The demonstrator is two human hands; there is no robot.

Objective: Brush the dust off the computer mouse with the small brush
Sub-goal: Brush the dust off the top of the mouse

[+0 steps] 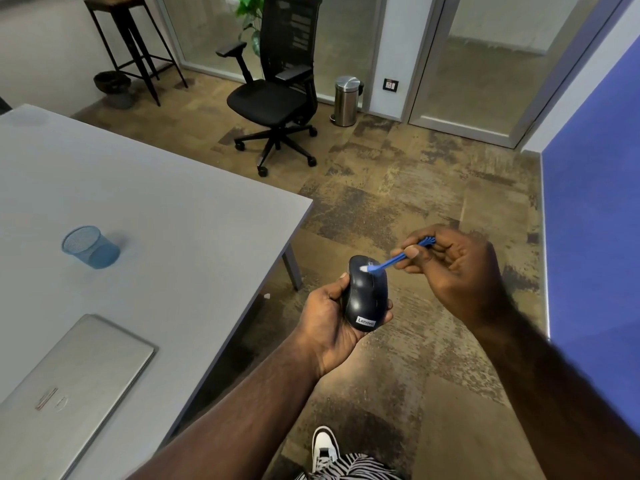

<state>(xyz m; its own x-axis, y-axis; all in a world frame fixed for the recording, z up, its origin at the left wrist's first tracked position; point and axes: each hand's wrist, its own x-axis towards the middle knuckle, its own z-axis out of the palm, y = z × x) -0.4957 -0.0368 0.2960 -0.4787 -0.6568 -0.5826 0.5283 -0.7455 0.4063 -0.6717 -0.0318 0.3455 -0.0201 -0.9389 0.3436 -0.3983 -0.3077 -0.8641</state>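
Here the brush [398,258] tip touches the held mouse [365,294], beyond the table [194,216] edge

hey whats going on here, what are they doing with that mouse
A person is standing beside a grey table and cleaning a dark Lenovo computer mouse. The left hand grips the mouse in the air, over the carpet rather than over the table. The right hand pinches a small blue brush, its pale bristles touching the front of the mouse near the scroll wheel. A closed silver laptop and a blue mesh pen cup sit untouched on the table.
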